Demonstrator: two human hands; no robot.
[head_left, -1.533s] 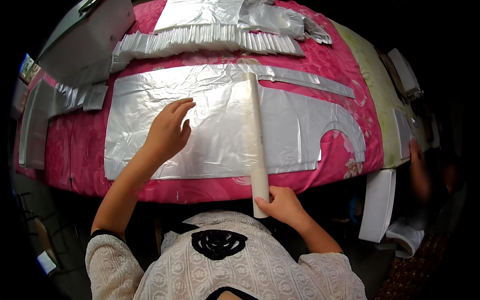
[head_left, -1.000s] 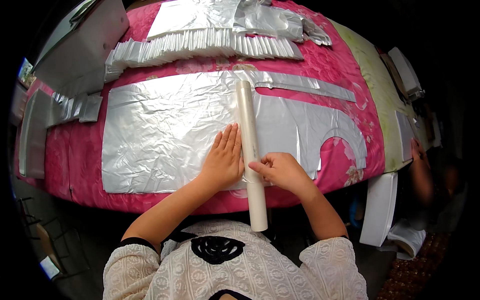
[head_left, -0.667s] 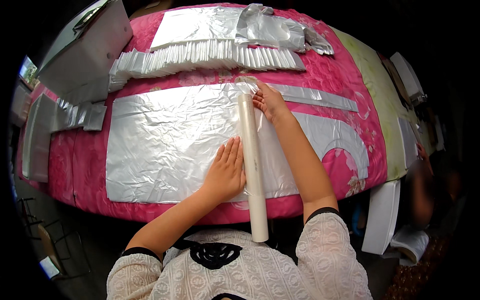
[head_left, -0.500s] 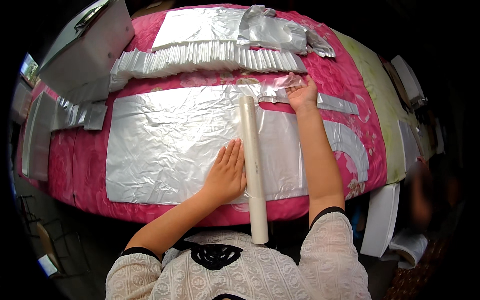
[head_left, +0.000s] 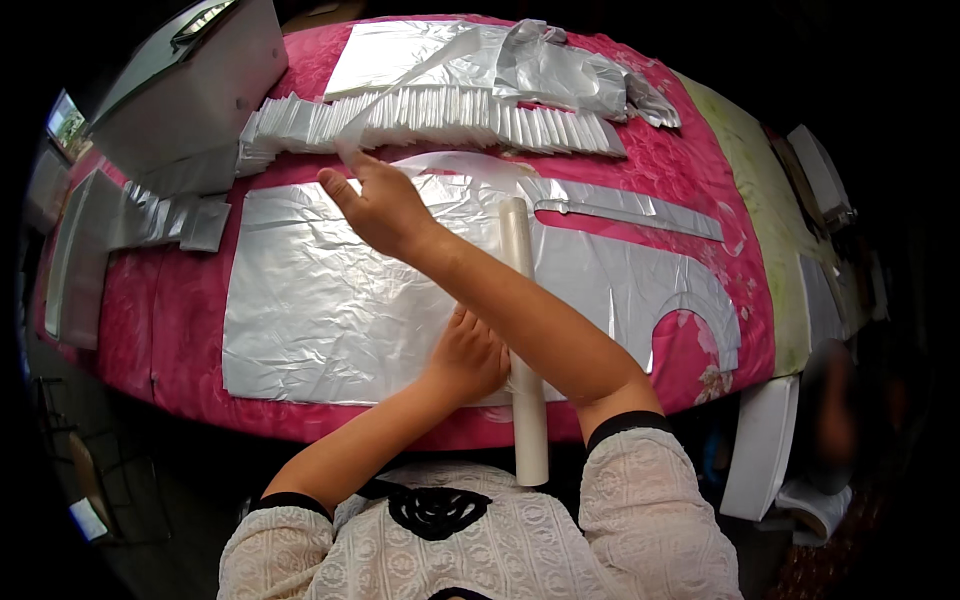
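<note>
Head view: the left hand (head_left: 470,357) lies flat, fingers open, pressing the large silver foil sheet (head_left: 320,300) on the pink floral table (head_left: 130,330) beside the white cardboard roll (head_left: 524,340). The right hand (head_left: 380,205) reaches across, pinching a thin silver foil strip (head_left: 400,85).

White cardboard tube (head_left: 522,330) splits flat silver foil sheet (head_left: 330,310); pleated foil stack (head_left: 440,115) blocks far side; left foil open.
</note>
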